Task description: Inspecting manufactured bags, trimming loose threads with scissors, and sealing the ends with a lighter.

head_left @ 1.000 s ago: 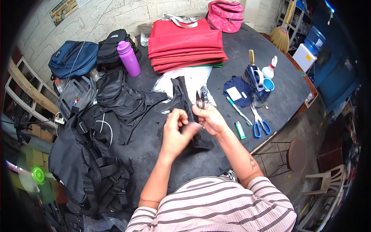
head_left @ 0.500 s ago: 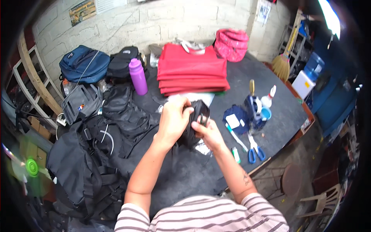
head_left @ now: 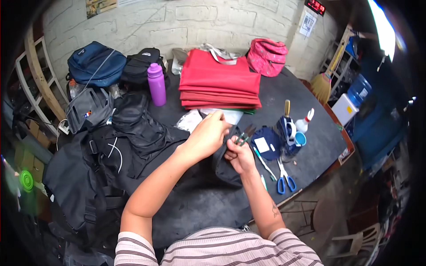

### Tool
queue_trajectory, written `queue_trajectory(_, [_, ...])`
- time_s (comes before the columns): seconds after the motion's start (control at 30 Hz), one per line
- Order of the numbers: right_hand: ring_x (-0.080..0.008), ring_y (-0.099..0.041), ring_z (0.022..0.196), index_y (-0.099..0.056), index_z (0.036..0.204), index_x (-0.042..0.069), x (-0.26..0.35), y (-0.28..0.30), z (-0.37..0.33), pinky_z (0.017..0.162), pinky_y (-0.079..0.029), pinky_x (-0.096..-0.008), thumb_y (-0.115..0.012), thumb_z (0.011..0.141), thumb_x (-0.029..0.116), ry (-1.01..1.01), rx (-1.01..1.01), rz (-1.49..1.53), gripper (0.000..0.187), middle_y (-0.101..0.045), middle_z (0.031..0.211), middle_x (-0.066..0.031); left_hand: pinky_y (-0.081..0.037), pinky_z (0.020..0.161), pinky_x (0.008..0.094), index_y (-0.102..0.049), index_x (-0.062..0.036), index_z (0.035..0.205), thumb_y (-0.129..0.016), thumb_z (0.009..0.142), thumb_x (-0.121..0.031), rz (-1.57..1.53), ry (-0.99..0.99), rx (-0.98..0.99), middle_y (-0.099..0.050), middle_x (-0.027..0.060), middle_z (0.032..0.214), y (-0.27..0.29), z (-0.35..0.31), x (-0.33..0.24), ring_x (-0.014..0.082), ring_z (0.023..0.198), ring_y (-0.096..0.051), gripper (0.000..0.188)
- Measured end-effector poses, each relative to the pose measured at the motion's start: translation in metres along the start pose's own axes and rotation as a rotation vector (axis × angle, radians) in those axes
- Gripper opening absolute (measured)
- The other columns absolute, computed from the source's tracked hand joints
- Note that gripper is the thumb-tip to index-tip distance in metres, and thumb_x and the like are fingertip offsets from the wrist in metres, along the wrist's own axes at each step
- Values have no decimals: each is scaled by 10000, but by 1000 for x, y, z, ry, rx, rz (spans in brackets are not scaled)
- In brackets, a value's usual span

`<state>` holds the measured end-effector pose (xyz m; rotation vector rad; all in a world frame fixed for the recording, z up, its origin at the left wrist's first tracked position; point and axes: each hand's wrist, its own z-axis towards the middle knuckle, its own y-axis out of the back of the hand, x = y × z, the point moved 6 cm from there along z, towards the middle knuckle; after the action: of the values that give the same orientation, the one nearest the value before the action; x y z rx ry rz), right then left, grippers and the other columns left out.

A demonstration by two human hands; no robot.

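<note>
My left hand [head_left: 205, 138] has its fingers pinched at the upper edge of a black fabric piece [head_left: 225, 170], possibly part of a bag. Small thread snips [head_left: 246, 134] with dark blades and a green part are gripped in my right hand [head_left: 240, 156], blades pointing up and away. That hand also rests against the fabric's right side. Between the hands the fabric hangs in a fold over the dark table [head_left: 195, 213]; what the left fingertips pinch is partly hidden.
Blue-handled scissors [head_left: 285, 181], a toothbrush [head_left: 265, 164], a navy round piece [head_left: 266, 144] and a holder with tape [head_left: 288, 133] lie right. Red folded fabric [head_left: 219, 82] is stacked ahead, beside a purple bottle [head_left: 156, 85]. Black backpacks [head_left: 73, 181] crowd the left.
The black fabric has been turned and now hangs lower, toward me. The snips' blades have come into clear view in my right hand. My left hand has shifted slightly right.
</note>
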<state>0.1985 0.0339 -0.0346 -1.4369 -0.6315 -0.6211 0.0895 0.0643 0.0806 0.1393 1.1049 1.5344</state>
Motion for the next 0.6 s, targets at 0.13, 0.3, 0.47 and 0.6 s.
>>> queue_trajectory(0.13, [-14, -325, 468, -470, 768, 123, 6, -10, 9, 463, -268, -156, -597, 844, 132, 34, 103, 6, 149, -506, 686, 28, -363, 795, 364, -615, -18, 693, -682, 638, -115, 273, -11, 36, -531, 81, 778, 4, -8, -18, 263, 866, -480, 131])
queue_trajectory(0.3, [-20, -340, 509, -468, 744, 124, 20, -34, 24, 463, -271, -160, -560, 868, 146, 118, 140, 243, 156, -437, 637, 74, -248, 968, 474, -611, -49, 687, -632, 669, -85, 320, -108, -135, -583, 42, 829, 31, 11, -40, 242, 979, -488, 46])
queue_trajectory(0.47, [-76, -329, 504, -478, 739, 106, -31, 9, 38, 502, -284, -221, -515, 896, 196, -15, 114, 454, 185, -362, 606, 45, -330, 937, 461, -576, 10, 736, -606, 736, -97, 127, 191, 44, -606, 115, 699, 0, 15, 33, 278, 798, -600, 112])
queue_trajectory(0.6, [-72, -309, 501, -453, 729, 87, -18, 7, 28, 492, -279, -220, -490, 911, 194, 54, 166, 351, 214, -311, 605, 36, -463, 637, 257, -565, 28, 746, -579, 809, -63, -260, 345, -72, -640, 64, 696, 7, 9, 71, 102, 694, -608, 112])
